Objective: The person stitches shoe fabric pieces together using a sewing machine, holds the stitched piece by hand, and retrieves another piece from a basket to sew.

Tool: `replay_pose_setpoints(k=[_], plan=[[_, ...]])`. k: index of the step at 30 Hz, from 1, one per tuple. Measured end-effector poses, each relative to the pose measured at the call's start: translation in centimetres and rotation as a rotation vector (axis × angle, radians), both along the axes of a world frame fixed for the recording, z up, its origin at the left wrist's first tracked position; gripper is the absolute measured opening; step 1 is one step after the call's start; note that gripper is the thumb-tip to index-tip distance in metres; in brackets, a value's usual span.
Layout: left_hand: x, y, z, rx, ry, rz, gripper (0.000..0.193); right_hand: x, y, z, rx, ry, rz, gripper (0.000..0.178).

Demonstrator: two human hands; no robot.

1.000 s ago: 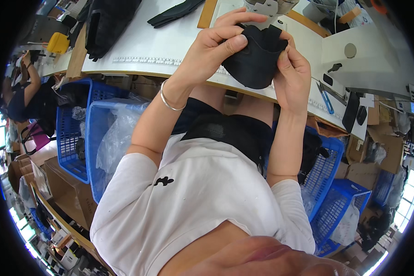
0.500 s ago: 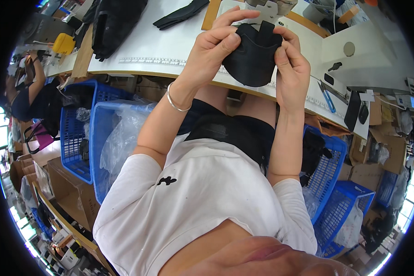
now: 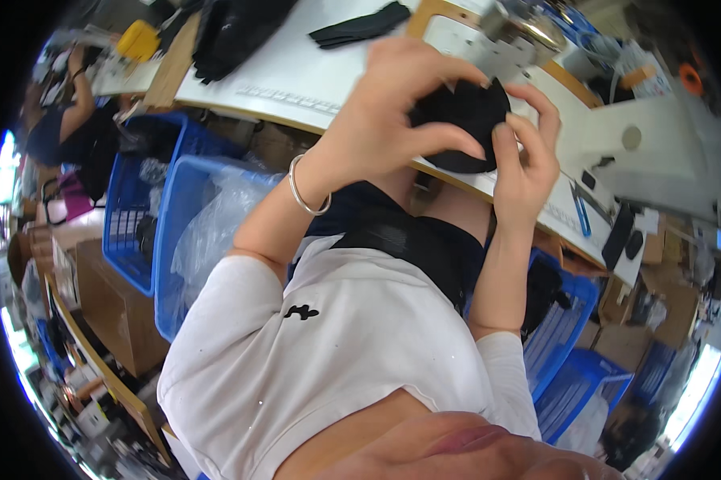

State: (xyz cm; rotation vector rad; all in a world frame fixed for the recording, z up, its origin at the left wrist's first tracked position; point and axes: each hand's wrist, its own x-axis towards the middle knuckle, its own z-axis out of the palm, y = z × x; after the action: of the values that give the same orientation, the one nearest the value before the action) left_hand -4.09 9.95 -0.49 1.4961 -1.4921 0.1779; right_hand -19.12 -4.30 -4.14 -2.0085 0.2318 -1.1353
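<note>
A rounded black fabric piece (image 3: 466,114) is held up over the table's near edge, in front of a sewing machine (image 3: 520,32). My right hand (image 3: 528,160) pinches its right edge between thumb and fingers. My left hand (image 3: 404,108), a metal bangle (image 3: 298,188) on its wrist, curves around the left side. Its thumb lies across the front of the piece, and its fingertips reach the upper edge. Motion smears the left hand somewhat, and it hides part of the fabric's left side.
On the white table (image 3: 328,72) lie a black strip (image 3: 360,26), a dark bundle (image 3: 236,36) and a blue-handled tool (image 3: 581,210). Blue baskets (image 3: 162,264) flank my legs, one with clear plastic (image 3: 224,232). At far left is another person (image 3: 64,132).
The fabric piece has turned and tilted in my hands. My left hand has shifted from pinching its upper left corner to curving around it, thumb across the front. The whole view has shifted slightly.
</note>
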Motion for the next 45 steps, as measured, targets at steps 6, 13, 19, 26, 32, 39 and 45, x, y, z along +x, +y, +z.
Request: replay_pose_setpoints(k=[6,13,19,26,32,39,45], plan=[[3.9,4.5,3.5,0.16,0.138,0.118,0.022,-0.3,2.1,1.5,-0.104,-0.081,-0.085,0.024],[10.8,15.9,3.7,-0.137,-0.371,0.599,0.021,-1.3,0.4,-1.0,0.05,-0.034,-0.053,0.018],[14.8,19.9,-6.2,0.42,-0.648,0.615,0.027,-1.3,-0.2,-3.6,0.188,0.113,0.013,0.011],[19.9,20.5,-9.9,0.541,-0.752,0.631,0.021,-2.7,-0.1,-4.4,0.227,0.165,0.005,0.007],[25.4,19.2,-14.0,0.336,-0.513,0.925,0.037,-5.1,1.5,-1.2,0.445,-0.242,0.371,0.03],[19.0,17.6,-11.9,0.147,-0.587,1.1,0.035,-8.9,0.4,5.8,0.499,-0.472,0.583,0.015],[13.5,2.1,-7.8,0.164,-0.528,0.534,0.025,-10.4,0.0,3.8,0.422,-0.519,0.475,0.005]])
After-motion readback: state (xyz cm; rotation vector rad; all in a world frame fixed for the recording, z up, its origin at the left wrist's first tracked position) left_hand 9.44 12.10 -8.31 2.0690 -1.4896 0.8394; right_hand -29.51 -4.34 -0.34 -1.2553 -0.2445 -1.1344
